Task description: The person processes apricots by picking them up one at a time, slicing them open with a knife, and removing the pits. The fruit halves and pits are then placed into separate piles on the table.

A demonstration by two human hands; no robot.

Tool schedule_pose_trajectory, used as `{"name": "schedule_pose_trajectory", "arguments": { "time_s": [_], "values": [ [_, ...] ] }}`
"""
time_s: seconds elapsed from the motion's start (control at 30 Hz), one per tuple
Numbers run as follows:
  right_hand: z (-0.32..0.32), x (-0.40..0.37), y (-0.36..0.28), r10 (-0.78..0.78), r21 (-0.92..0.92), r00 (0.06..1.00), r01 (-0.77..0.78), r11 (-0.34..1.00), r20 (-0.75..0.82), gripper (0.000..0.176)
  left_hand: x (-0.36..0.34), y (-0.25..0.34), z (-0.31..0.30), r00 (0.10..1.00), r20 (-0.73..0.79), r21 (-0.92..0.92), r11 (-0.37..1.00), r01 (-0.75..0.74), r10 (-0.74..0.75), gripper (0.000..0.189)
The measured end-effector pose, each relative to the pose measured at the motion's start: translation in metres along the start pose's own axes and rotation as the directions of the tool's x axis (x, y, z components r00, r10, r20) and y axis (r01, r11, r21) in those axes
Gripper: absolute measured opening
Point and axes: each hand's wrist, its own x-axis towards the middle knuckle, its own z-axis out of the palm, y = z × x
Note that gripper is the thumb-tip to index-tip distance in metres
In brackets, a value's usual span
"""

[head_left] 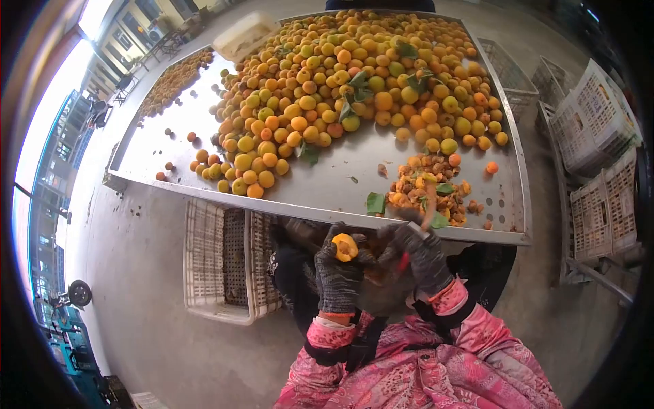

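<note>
My left hand (338, 276), in a dark grey knitted glove, is closed around a cut apricot (345, 247), its orange flesh and hollow facing up. To the right, my right hand (419, 255), gloved alike, grips a knife (428, 217); its blurred blade points up toward the table, and a bit of red shows below the fingers. Just beyond that hand lies a heap of torn apricot pieces and pits (426, 184) on the metal table (327, 194). A green leaf (375, 203) rests beside the heap.
A large pile of whole apricots (327, 88) covers much of the rimmed table. A pale plastic container (245, 35) sits at its back left. A white crate (228, 262) stands on the floor below the front edge. More crates (593, 123) are stacked at right.
</note>
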Motion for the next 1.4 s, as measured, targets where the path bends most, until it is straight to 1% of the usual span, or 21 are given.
{"name": "schedule_pose_trajectory", "arguments": {
  "time_s": [0.07, 0.1, 0.13, 0.2, 0.33, 0.47, 0.6, 0.67, 0.7, 0.77, 0.9, 1.0, 1.1, 1.13, 1.2, 1.23, 1.27, 1.3, 1.33, 1.37, 1.4],
  "values": [
    [0.012, -0.009, -0.036, -0.124, -0.061, 0.992, 0.121, 0.991, -0.036, 0.042, -0.002, -0.006, 0.015, 0.994, 0.100, 0.066, 0.997, 0.039, -0.045, 0.043],
    [0.013, -0.003, -0.040, -0.221, 0.038, 0.973, 0.224, 0.974, -0.073, 0.036, -0.002, -0.011, 0.022, 0.992, 0.107, 0.068, 0.996, 0.055, -0.062, 0.043],
    [0.018, -0.003, -0.048, -0.232, 0.034, 0.968, 0.236, 0.971, -0.090, 0.036, -0.001, -0.018, 0.030, 0.991, 0.006, 0.002, 0.991, 0.131, -0.131, 0.046],
    [0.032, -0.008, -0.069, -0.393, 0.309, 0.918, 0.391, 0.867, -0.058, 0.029, -0.001, -0.033, 0.044, 0.973, -0.078, -0.068, 0.974, 0.214, -0.219, 0.049],
    [0.040, -0.010, -0.078, -0.526, 0.282, 0.848, 0.522, 0.805, -0.067, 0.029, -0.005, -0.053, 0.061, 0.953, -0.119, 0.001, 0.960, 0.281, -0.279, 0.051],
    [0.037, -0.009, -0.077, -0.523, 0.049, 0.794, 0.563, 0.825, -0.311, 0.028, -0.011, -0.058, 0.078, 0.955, -0.088, -0.038, 0.958, 0.283, -0.285, 0.050],
    [0.033, -0.010, -0.077, -0.649, -0.085, 0.730, 0.648, 0.757, -0.214, 0.028, -0.015, -0.060, 0.090, 0.963, -0.074, -0.016, 0.966, 0.258, -0.258, 0.049],
    [0.026, -0.007, -0.072, -0.817, -0.502, 0.553, 0.666, 0.552, -0.166, 0.027, -0.016, -0.063, 0.093, 0.970, -0.074, 0.036, 0.972, 0.234, -0.231, 0.048],
    [0.025, -0.007, -0.072, -0.817, -0.503, 0.552, 0.665, 0.552, -0.168, 0.027, -0.016, -0.064, 0.094, 0.977, -0.072, 0.085, 0.975, 0.205, -0.199, 0.046],
    [0.022, -0.008, -0.072, -0.580, 0.148, 0.759, 0.636, 0.757, -0.294, 0.028, -0.017, -0.068, 0.092, 0.985, -0.066, 0.142, 0.975, 0.170, -0.162, 0.044],
    [0.015, -0.004, -0.078, -0.580, 0.170, 0.769, 0.630, 0.757, -0.268, 0.027, -0.020, -0.071, 0.089, 1.000, 0.013, 0.400, 0.916, 0.010, -0.016, 0.036],
    [0.004, 0.001, -0.080, -0.463, 0.367, 0.873, 0.486, 0.793, -0.154, 0.026, -0.014, -0.072, 0.072, 0.996, 0.078, 0.581, 0.813, -0.010, -0.044, 0.033],
    [-0.001, 0.004, -0.078, -0.449, 0.323, 0.881, 0.472, 0.820, -0.146, 0.029, -0.013, -0.074, 0.071, 0.991, 0.127, 0.601, 0.798, -0.038, -0.048, 0.030],
    [-0.009, 0.005, -0.077, -0.446, 0.307, 0.894, 0.435, 0.846, -0.038, 0.031, -0.013, -0.071, 0.071, 0.991, 0.126, 0.601, 0.799, -0.037, -0.049, 0.030],
    [-0.013, 0.007, -0.076, -0.432, 0.287, 0.899, 0.397, 0.872, 0.071, 0.032, -0.015, -0.064, 0.072, 0.948, 0.318, 0.858, 0.435, -0.272, -0.035, 0.030],
    [-0.010, 0.009, -0.077, -0.575, -0.081, 0.815, 0.580, 0.811, 0.075, 0.038, -0.013, -0.062, 0.071, 0.947, 0.318, 0.858, 0.435, -0.272, -0.036, 0.030],
    [-0.008, 0.009, -0.077, -0.688, -0.431, 0.713, 0.667, 0.607, 0.135, 0.044, -0.012, -0.062, 0.069, 0.891, 0.455, 0.868, 0.226, -0.443, -0.003, 0.027],
    [-0.007, -0.001, -0.084, -0.425, 0.001, 0.899, 0.428, 0.904, 0.108, 0.025, -0.010, -0.063, 0.066, 0.811, 0.585, 0.811, 0.003, -0.585, -0.002, 0.024],
    [0.000, -0.005, -0.088, -0.425, 0.001, 0.898, 0.428, 0.904, 0.111, 0.025, -0.004, -0.071, 0.056, 0.811, 0.586, 0.811, 0.003, -0.586, 0.001, 0.024],
    [0.007, -0.006, -0.090, -0.498, -0.416, 0.787, 0.616, 0.669, 0.363, 0.024, 0.005, -0.086, 0.038, 0.906, 0.409, 0.847, 0.415, -0.332, -0.111, 0.027],
    [0.012, -0.006, -0.090, -0.414, -0.652, 0.678, 0.723, 0.227, 0.608, 0.023, 0.010, -0.096, 0.027, 0.917, 0.267, 0.702, 0.712, 0.025, -0.295, 0.029]
  ]
}}
